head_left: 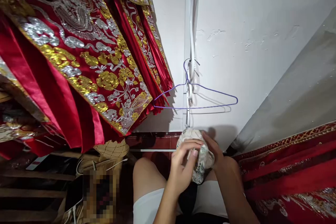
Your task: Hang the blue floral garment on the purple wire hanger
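A bunched cream cloth with a dark, greenish pattern is held above my lap, between my knees. My left hand curls over its near left side, the thumb and fingers closed on the fabric. Along the right side, my right hand presses against the same cloth, its fingers partly hidden behind it. What the folds of the cloth contain, if anything, cannot be seen. Beyond my hands, a purple wire hanger hangs from a hook on the wall, with no garment on it.
Red satin costumes with gold and silver sequins hang at the left. More red embroidered fabric lies to the right. A wooden slatted bench at lower left bears a phone and cables. White cords run down the white wall.
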`<state>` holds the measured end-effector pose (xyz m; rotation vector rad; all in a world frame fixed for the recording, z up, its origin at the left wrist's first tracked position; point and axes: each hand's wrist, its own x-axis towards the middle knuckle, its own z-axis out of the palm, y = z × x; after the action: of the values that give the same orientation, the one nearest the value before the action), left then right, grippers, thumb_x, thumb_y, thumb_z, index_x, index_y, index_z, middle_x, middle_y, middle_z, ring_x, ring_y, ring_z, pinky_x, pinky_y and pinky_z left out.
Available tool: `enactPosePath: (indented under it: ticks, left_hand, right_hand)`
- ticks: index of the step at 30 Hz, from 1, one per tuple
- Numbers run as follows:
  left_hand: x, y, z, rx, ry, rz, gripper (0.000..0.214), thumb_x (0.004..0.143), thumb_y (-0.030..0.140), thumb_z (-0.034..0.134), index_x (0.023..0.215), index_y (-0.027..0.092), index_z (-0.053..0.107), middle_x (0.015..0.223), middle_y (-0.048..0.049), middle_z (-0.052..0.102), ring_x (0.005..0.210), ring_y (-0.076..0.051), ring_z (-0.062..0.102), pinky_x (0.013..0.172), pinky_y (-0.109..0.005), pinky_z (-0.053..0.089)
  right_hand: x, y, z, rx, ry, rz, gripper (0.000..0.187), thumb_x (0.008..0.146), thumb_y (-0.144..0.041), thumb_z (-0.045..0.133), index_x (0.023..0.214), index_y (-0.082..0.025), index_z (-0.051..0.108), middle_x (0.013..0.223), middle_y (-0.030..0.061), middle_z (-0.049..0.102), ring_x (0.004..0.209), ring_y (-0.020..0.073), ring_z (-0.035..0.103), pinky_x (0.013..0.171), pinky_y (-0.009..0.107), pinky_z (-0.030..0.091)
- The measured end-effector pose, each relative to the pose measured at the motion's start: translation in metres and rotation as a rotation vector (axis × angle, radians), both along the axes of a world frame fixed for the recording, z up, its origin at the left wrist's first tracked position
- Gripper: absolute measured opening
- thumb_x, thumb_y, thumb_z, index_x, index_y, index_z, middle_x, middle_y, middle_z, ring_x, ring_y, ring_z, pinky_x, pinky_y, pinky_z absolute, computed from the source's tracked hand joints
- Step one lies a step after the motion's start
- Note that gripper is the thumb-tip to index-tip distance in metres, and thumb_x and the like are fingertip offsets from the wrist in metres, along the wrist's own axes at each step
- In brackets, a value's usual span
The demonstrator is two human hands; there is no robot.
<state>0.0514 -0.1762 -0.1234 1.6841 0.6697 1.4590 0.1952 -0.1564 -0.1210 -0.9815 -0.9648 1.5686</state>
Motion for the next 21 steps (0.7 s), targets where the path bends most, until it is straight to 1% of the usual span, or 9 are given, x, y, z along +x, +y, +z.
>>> enactPosePath:
  ticks: [3, 5, 7, 10, 12, 14, 16, 18, 21]
  left_hand:
    - [-0.024, 0.02, -0.002, 0.047, 0.029, 0.157, 0.032, 0.104, 0.034, 0.052, 0.132, 0.024, 0.061, 0.136, -0.0124, 0.062, 0.13, -0.026, 0.056, 0.111, -0.041, 0.042]
    - [-0.038, 0.035, -0.006, 0.021, 0.193, 0.056, 0.043, 0.107, 0.046, 0.04, 0.14, 0.022, 0.055, 0.139, -0.014, 0.061, 0.131, -0.027, 0.055, 0.112, -0.042, 0.041]
    - [-0.052, 0.046, -0.013, -0.011, 0.405, -0.107, 0.052, 0.107, 0.054, 0.029, 0.127, 0.02, 0.063, 0.123, -0.0131, 0.068, 0.115, -0.027, 0.061, 0.104, -0.041, 0.046]
    - [-0.074, 0.053, -0.026, -0.049, 0.668, -0.166, 0.049, 0.104, 0.055, 0.037, 0.092, 0.02, 0.068, 0.089, -0.007, 0.069, 0.091, -0.024, 0.062, 0.088, -0.035, 0.048]
    - [-0.092, 0.053, -0.03, -0.074, 0.75, -0.067, 0.043, 0.102, 0.052, 0.046, 0.077, 0.02, 0.063, 0.075, -0.0034, 0.063, 0.081, -0.023, 0.059, 0.081, -0.032, 0.046]
    - [-0.111, 0.054, -0.028, -0.097, 0.753, 0.038, 0.042, 0.098, 0.05, 0.052, 0.068, 0.022, 0.059, 0.067, -0.002, 0.057, 0.075, -0.022, 0.056, 0.076, -0.03, 0.045]
    - [-0.128, 0.057, -0.023, -0.115, 0.739, 0.081, 0.039, 0.095, 0.05, 0.057, 0.066, 0.024, 0.06, 0.065, -0.0026, 0.058, 0.074, -0.024, 0.057, 0.078, -0.032, 0.046]
    - [-0.138, 0.064, -0.017, -0.129, 0.782, 0.056, 0.032, 0.092, 0.049, 0.061, 0.07, 0.026, 0.065, 0.068, -0.0032, 0.064, 0.075, -0.025, 0.06, 0.092, -0.037, 0.047]
    - [-0.142, 0.08, -0.009, -0.141, 0.882, 0.003, 0.02, 0.09, 0.045, 0.062, 0.083, 0.029, 0.072, 0.083, -0.0034, 0.074, 0.084, -0.026, 0.067, 0.115, -0.046, 0.037]
  right_hand:
    - [-0.005, 0.007, 0.018, -0.099, -0.007, 0.127, 0.043, 0.057, -0.057, 0.085, 0.077, -0.022, 0.071, 0.067, 0.0009, 0.066, 0.067, 0.0202, 0.062, 0.072, 0.033, 0.054]
    - [-0.002, 0.012, 0.03, -0.073, -0.157, 0.264, 0.034, 0.057, -0.041, 0.085, 0.08, -0.02, 0.073, 0.069, 0.0005, 0.067, 0.066, 0.0183, 0.061, 0.07, 0.031, 0.052]
    - [0.007, 0.018, 0.041, 0.036, -0.346, 0.313, 0.024, 0.058, -0.032, 0.081, 0.075, -0.018, 0.072, 0.067, 0.0003, 0.065, 0.065, 0.0174, 0.059, 0.065, 0.029, 0.049]
    - [0.027, 0.034, 0.05, 0.311, -0.584, 0.076, 0.014, 0.066, -0.026, 0.068, 0.076, -0.018, 0.074, 0.078, 0.0025, 0.071, 0.075, 0.0196, 0.062, 0.068, 0.028, 0.049]
    - [0.04, 0.048, 0.049, 0.43, -0.706, -0.202, 0.03, 0.068, -0.02, 0.06, 0.093, -0.02, 0.077, 0.094, 0.0032, 0.075, 0.08, 0.0199, 0.064, 0.071, 0.028, 0.05]
    - [0.051, 0.065, 0.043, 0.46, -0.783, -0.391, 0.052, 0.067, -0.016, 0.055, 0.114, -0.023, 0.076, 0.104, 0.0036, 0.076, 0.081, 0.0199, 0.064, 0.07, 0.028, 0.05]
    - [0.06, 0.079, 0.034, 0.481, -0.82, -0.407, 0.058, 0.066, -0.016, 0.054, 0.12, -0.022, 0.075, 0.105, 0.005, 0.077, 0.085, 0.0221, 0.065, 0.072, 0.029, 0.05]
    - [0.066, 0.088, 0.028, 0.507, -0.845, -0.326, 0.046, 0.067, -0.018, 0.054, 0.107, -0.02, 0.078, 0.1, 0.0057, 0.077, 0.09, 0.025, 0.067, 0.074, 0.03, 0.049]
    - [0.076, 0.09, 0.027, 0.501, -0.859, -0.251, 0.029, 0.067, -0.02, 0.055, 0.086, -0.018, 0.076, 0.086, 0.0046, 0.076, 0.082, 0.0241, 0.066, 0.068, 0.028, 0.046]
